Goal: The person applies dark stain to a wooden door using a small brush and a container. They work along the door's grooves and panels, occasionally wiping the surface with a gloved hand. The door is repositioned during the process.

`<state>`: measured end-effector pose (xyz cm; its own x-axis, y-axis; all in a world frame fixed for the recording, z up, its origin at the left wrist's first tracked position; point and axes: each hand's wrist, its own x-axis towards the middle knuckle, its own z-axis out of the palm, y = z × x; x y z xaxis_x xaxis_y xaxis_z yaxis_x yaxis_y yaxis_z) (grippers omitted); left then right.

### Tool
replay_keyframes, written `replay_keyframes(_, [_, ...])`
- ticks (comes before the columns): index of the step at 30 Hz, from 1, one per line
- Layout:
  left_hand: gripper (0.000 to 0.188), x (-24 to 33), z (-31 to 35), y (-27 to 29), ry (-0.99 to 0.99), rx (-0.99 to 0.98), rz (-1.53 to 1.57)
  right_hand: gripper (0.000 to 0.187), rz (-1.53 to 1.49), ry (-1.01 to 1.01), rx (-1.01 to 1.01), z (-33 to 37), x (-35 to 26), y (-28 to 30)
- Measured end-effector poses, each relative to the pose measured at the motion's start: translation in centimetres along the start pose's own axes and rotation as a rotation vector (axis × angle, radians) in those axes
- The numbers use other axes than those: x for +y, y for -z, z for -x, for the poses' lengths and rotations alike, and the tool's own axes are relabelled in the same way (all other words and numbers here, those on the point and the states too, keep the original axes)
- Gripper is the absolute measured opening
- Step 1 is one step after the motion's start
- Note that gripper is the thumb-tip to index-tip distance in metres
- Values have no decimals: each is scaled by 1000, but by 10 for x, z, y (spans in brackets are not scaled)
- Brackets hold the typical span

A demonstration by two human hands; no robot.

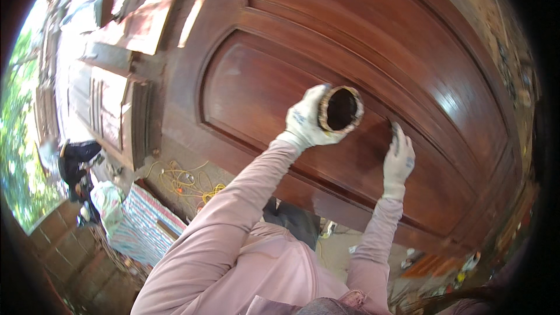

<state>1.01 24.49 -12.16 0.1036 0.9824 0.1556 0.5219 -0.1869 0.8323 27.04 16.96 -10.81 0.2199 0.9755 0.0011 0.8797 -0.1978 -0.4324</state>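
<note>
A large reddish-brown wooden door (251,76) with raised panels and curved mouldings lies under both hands. My left hand (303,119), in a white work glove, is closed round a round can (321,111) with a stained, crusted rim and a dark inside. It is held above the middle panel. To the right, my gloved right hand (399,160) is close to the panel beside a curved moulding. Its fingers are pinched together, and a small dark tip (389,122) sticks out past them. What that tip belongs to is hidden by the fingers.
More wooden door panels (102,105) stand at the left. Yellow cord (186,182) lies coiled on the ground near a striped sheet (137,224). A person in dark clothes (79,160) is at the far left. Scattered bits lie beyond the door's right edge.
</note>
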Motion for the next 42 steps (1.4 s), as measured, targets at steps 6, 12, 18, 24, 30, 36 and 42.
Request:
replay_keyframes(6, [93, -6, 3, 4, 29, -87, 46, 36, -462, -77, 92, -4, 0, -5])
replay_keyframes(12, [97, -9, 5, 4, -77, -6, 77, 39, -978, -505, 57, 13, -43, 10])
replay_keyframes(18, [96, -11, 5, 5, -93, -7, 106, 39, -1082, -523, 102, 30, -83, 24])
replay_keyframes(24, [93, -12, 8, 8, -27, -69, 137, 32, -1111, -487, 94, 45, -109, 45])
replay_keyframes(30, [96, -8, 6, 11, 60, -171, 137, 33, -1052, -492, 96, 84, -134, 67])
replay_keyframes(36, [99, -39, 10, 43, -169, -310, -205, 22, -903, -633, 100, 154, -133, 105])
replay_keyframes(42, [93, -104, 8, 116, 59, -48, -594, 27, -959, -798, 205, 222, -110, 121])
